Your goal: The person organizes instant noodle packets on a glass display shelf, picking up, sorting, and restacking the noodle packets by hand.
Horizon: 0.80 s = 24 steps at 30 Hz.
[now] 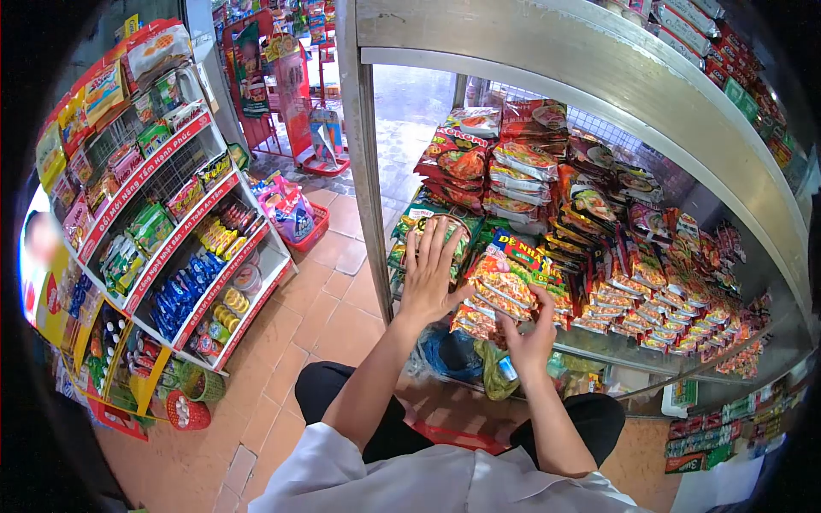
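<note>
My left hand (432, 272) lies with fingers spread over green instant noodle packets (421, 214) at the left end of the shelf. Its thumb reaches the left edge of a yellow, red and green instant noodle packet (509, 278) on top of a stack. My right hand (528, 338) is curled at the lower right corner of this packet, with thumb and fingers against it. The undersides of the fingers are hidden. Behind my hands stand stacks of red noodle packets (462, 158) and pink-and-white ones (520, 175).
Rows of noodle packets (637, 295) fill the metal-framed case to the right. A metal post (363, 162) rises left of my hands. Plastic bags (496, 372) lie below the shelf edge. A snack rack (184, 231) and a red basket (312, 227) stand on the tiled floor (299, 329).
</note>
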Available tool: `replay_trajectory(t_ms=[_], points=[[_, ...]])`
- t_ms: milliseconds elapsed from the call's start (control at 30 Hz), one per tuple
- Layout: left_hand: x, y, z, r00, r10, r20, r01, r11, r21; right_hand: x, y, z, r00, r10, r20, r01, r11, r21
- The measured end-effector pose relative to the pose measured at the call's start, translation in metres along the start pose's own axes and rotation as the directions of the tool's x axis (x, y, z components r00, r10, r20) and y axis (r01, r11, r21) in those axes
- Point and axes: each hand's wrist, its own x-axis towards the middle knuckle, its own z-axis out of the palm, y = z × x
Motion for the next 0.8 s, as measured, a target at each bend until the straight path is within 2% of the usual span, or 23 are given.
replay_trajectory(t_ms=[100, 133, 233, 300, 333, 433, 467, 567, 633, 667, 700, 800], points=[[-0.021, 0.014, -0.001, 0.994, -0.064, -0.086, 0.053, 0.991, -0.122, 0.003, -0.002, -0.007, 0.995, 0.054, 0.081, -0.053, 0.999, -0.008], [-0.034, 0.018, 0.0, 0.989, -0.022, -0.145, -0.004, 0.984, -0.175, 0.004, -0.002, -0.008, 0.995, 0.053, 0.083, -0.053, 0.999, -0.005], [-0.069, 0.033, 0.017, 0.969, 0.211, -0.13, -0.222, 0.972, -0.074, 0.009, -0.006, -0.011, 0.992, 0.024, 0.125, -0.02, 0.999, -0.032], [-0.078, 0.036, 0.021, 0.932, 0.361, 0.02, -0.36, 0.922, 0.142, 0.019, -0.022, -0.018, 0.98, 0.017, 0.197, -0.011, 0.999, -0.033], [-0.082, 0.039, 0.02, 0.931, 0.352, 0.095, -0.364, 0.915, 0.176, 0.023, -0.029, -0.023, 0.967, 0.095, 0.237, -0.093, 0.995, -0.021], [-0.079, 0.045, 0.022, 0.948, 0.295, 0.116, -0.314, 0.926, 0.212, 0.031, -0.025, -0.024, 0.957, 0.111, 0.268, -0.099, 0.993, -0.058], [-0.077, 0.045, 0.022, 0.948, 0.297, 0.116, -0.315, 0.925, 0.212, 0.033, -0.025, -0.024, 0.964, 0.052, 0.262, -0.037, 0.997, -0.063], [-0.064, 0.046, 0.016, 0.955, 0.262, 0.141, -0.284, 0.944, 0.166, 0.042, -0.035, -0.025, 0.943, 0.104, 0.316, -0.088, 0.994, -0.064], [-0.055, 0.045, 0.017, 0.954, 0.231, 0.191, -0.275, 0.928, 0.253, 0.048, -0.034, -0.022, 0.941, 0.09, 0.326, -0.069, 0.995, -0.075], [-0.052, 0.046, 0.018, 0.963, 0.202, 0.178, -0.237, 0.949, 0.209, 0.051, -0.027, -0.018, 0.94, 0.092, 0.33, -0.074, 0.995, -0.067], [-0.05, 0.048, 0.022, 0.967, 0.183, 0.178, -0.224, 0.944, 0.244, 0.053, -0.016, -0.011, 0.961, -0.023, 0.276, 0.036, 0.998, -0.042], [-0.045, 0.054, 0.041, 0.974, 0.17, 0.147, -0.205, 0.942, 0.266, 0.068, -0.009, -0.004, 0.949, 0.073, 0.306, -0.051, 0.996, -0.079]])
